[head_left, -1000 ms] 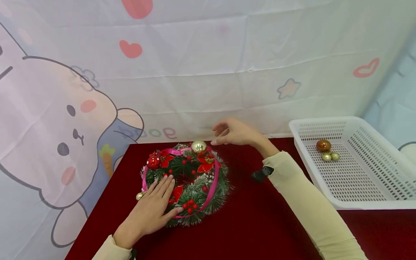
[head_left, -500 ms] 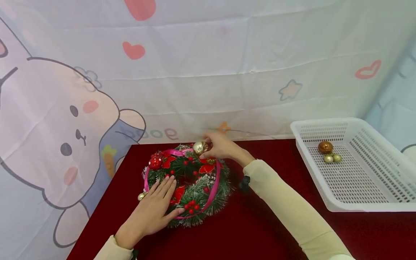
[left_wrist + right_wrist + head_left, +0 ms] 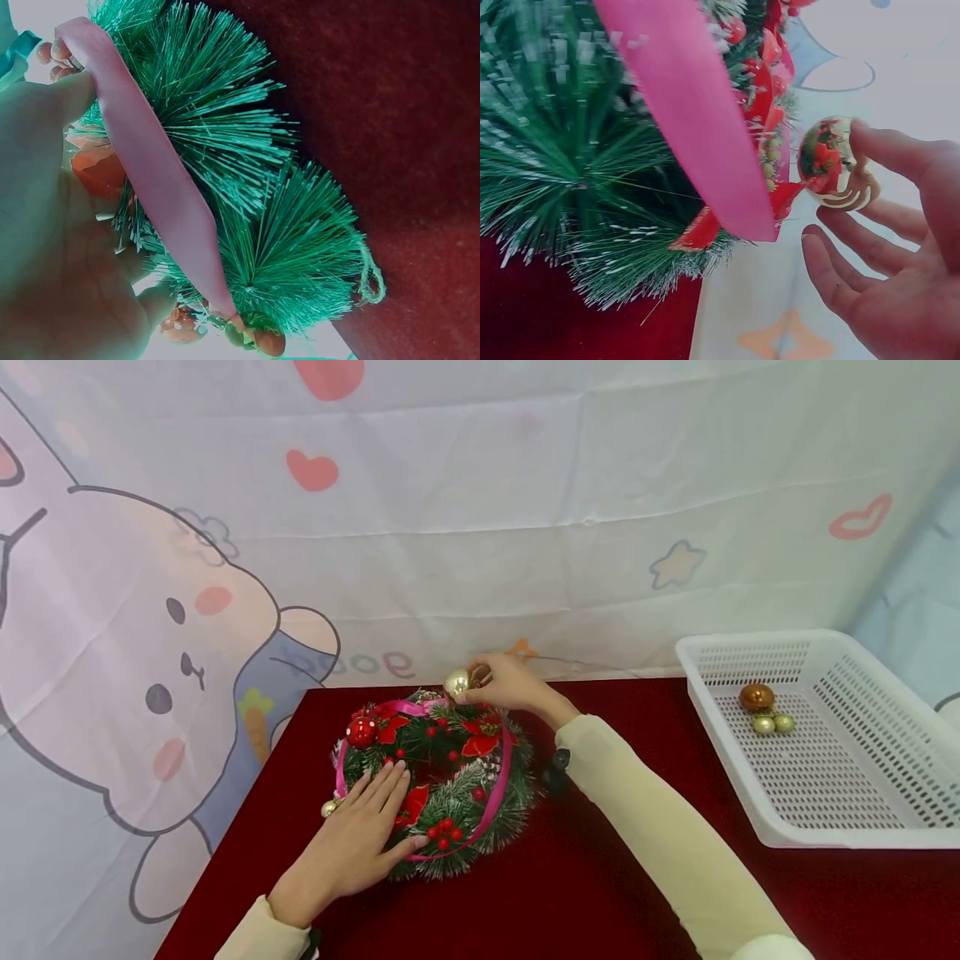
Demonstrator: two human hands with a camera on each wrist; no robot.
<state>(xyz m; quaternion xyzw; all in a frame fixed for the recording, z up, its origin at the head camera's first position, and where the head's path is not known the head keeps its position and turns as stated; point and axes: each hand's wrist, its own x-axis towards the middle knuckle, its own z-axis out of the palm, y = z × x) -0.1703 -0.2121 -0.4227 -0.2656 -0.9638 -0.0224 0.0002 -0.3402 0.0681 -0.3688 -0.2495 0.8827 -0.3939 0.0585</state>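
Observation:
A green Christmas wreath with red poinsettias, red berries and a pink ribbon lies on the dark red tabletop. My left hand rests flat on its near left side, fingers straight and pointing toward the centre. At the wreath's far edge, my right hand pinches a shiny gold bauble between thumb and fingers. In the right wrist view the gold bauble sits beside the ribbon and red petals. A red dotted bauble and a small gold bauble hang at the wreath's left side.
A white perforated basket stands to the right, holding a copper-coloured bauble and small gold baubles. Behind the table hangs a pale printed curtain with a cartoon rabbit. The red cloth covers the tabletop.
My right hand has come in leftward from beside the wreath, taken hold of the gold bauble and raised it slightly. My left hand has stayed on the wreath.

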